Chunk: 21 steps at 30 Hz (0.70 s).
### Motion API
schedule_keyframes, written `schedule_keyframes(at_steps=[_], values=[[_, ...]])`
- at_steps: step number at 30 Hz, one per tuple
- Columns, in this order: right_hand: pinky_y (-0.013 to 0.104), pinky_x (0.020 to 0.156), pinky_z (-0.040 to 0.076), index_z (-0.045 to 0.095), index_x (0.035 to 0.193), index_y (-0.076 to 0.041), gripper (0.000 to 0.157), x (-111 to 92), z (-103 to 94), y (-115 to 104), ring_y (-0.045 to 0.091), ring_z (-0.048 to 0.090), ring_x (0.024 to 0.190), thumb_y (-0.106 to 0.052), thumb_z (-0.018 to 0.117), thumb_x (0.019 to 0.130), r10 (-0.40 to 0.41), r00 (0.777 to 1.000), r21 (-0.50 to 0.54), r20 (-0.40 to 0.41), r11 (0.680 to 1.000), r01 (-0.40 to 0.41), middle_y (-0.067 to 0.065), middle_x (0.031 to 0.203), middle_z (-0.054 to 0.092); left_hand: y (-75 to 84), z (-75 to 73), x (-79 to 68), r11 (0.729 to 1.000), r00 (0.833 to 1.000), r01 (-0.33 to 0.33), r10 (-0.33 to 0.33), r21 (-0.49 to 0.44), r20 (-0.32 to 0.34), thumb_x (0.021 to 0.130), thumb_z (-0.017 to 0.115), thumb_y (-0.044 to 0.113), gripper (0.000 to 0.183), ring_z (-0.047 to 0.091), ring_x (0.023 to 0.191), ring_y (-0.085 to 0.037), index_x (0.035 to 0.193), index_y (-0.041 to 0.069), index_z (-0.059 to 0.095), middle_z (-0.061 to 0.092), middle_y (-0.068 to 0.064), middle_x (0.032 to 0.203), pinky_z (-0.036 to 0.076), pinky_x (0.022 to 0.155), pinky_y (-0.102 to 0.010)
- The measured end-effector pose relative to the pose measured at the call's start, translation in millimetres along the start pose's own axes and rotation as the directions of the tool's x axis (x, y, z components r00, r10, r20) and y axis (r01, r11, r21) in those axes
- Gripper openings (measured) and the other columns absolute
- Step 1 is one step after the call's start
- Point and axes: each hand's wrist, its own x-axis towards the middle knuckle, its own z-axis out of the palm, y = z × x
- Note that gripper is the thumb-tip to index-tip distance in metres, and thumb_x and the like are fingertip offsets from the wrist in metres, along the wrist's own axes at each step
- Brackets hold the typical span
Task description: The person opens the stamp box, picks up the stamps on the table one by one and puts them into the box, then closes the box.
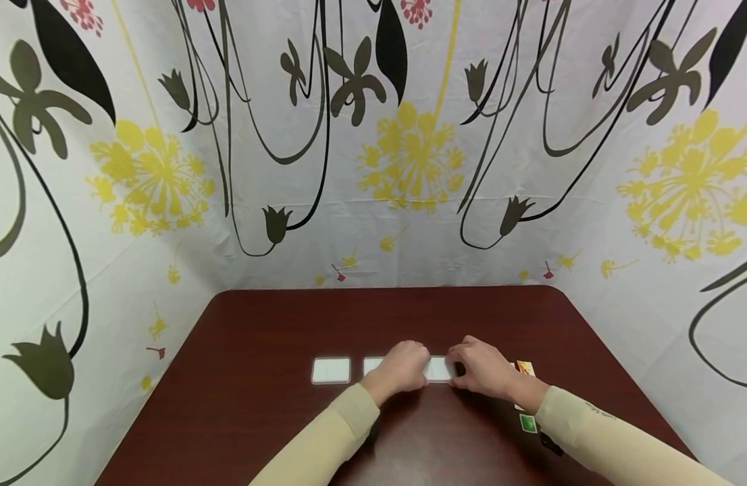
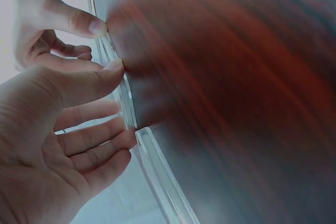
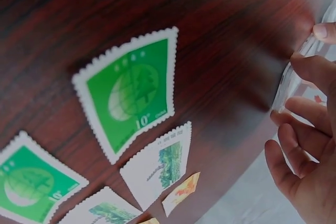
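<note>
Three flat, clear-edged plastic cases with white faces lie in a row across the table: a left case (image 1: 331, 370), a middle case (image 1: 371, 365) partly covered by my hand, and a right case (image 1: 438, 370). My left hand (image 1: 402, 366) pinches the left end of the right case, thumb on its near edge. At the other end my right hand (image 1: 479, 366) grips the same case, thumb also along the near edge. In the left wrist view, the left thumb (image 2: 100, 85) sits beside the right thumb (image 2: 79, 22) on the clear rim.
Right of the hands lie several postage stamps, including a green stamp (image 3: 134, 93), another green stamp (image 3: 37, 182), a white stamp with a landscape (image 3: 160, 166) and an orange one (image 3: 181, 193). My right forearm partly covers them in the head view. Patterned curtains (image 1: 398, 236) surround the dark table (image 1: 258, 324).
</note>
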Motion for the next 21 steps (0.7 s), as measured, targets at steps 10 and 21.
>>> schedule_keyframes(at_steps=[10, 21], values=[[0.03, 0.067, 0.05, 0.077, 0.095, -0.018, 0.027, 0.0, 1.9, 0.5, 0.011, 0.05, 0.083, -0.032, 0.088, 0.075, -0.005, 1.0, -0.001, -0.013, 1.0, 0.005, -0.004, 0.1, 0.072, -1.9, 0.8, -1.7, 0.999, 1.0, -0.015, 0.015, 0.03, -0.005, 0.078, 0.087, 0.032, 0.023, 0.059, 0.074, -0.011, 0.081, 0.018, 0.069, 0.061, 0.007, 0.076, 0.05, 0.068, -0.027], [0.028, 0.064, 0.049, 0.076, 0.093, -0.019, 0.025, 0.0, 0.6, -0.1, 0.009, 0.048, 0.081, -0.031, 0.088, 0.075, 0.003, 1.0, -0.005, -0.005, 1.0, -0.003, -0.007, 0.096, 0.07, 2.7, 2.4, -5.5, 0.996, 0.998, -0.041, 0.044, 0.076, -0.033, 0.082, 0.085, 0.03, 0.02, 0.061, 0.081, -0.015, 0.078, 0.017, 0.069, 0.061, 0.004, 0.081, 0.05, 0.075, -0.025]])
